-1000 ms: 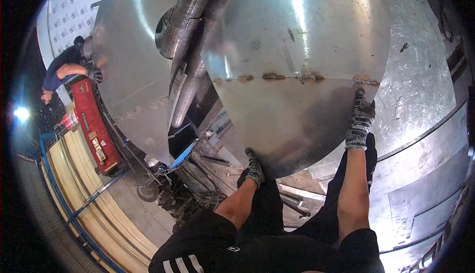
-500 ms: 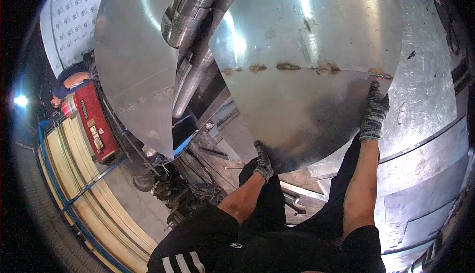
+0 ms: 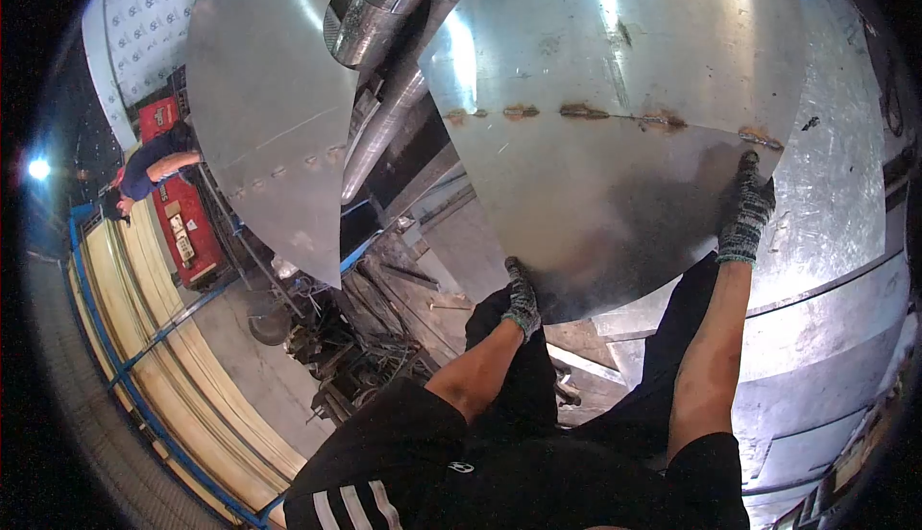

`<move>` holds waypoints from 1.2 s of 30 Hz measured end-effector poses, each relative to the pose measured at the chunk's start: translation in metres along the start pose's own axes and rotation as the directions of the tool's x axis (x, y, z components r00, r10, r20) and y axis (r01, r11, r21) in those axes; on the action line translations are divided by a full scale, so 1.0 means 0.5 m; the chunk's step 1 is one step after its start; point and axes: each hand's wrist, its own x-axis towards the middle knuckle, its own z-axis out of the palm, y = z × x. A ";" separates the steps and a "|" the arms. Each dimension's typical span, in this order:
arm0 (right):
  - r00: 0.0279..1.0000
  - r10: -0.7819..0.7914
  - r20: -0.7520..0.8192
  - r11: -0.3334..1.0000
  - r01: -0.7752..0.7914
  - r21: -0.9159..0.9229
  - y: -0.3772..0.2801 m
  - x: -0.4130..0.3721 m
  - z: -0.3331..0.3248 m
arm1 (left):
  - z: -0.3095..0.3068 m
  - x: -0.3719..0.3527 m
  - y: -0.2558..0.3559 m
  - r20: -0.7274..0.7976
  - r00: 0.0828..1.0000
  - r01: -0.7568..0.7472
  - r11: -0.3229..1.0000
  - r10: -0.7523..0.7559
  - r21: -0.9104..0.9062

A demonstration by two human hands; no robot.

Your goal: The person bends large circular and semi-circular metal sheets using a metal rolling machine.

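Note:
A large round metal sheet lies in front of me, with a row of short brownish weld marks across it. It narrows to a straight cut edge on its left side. My left hand, in a grey knit glove, grips the near lower edge with the thumb on top; the other fingers are hidden beneath. My right hand, gloved alike, holds the right edge, its thumb close to the end weld mark. Left of the cut edge run metal roller tubes, and beyond them hangs another part of curved sheet metal.
Flat metal sheets are stacked at the right. At the far left another person leans beside a red machine. Long pale strips lie on a blue frame. Scrap and tools clutter the floor below the rollers.
The sheet and both my hands sit slightly further right in view, the weld row tilting down more to the right. The other person shows more, beside the red machine. Both grips stay the same.

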 end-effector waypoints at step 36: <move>0.949 -0.297 0.102 0.952 0.303 -0.042 -0.026 0.132 -0.007 | 0.020 0.098 -0.075 -0.015 0.997 -0.078 0.973 0.076 -0.216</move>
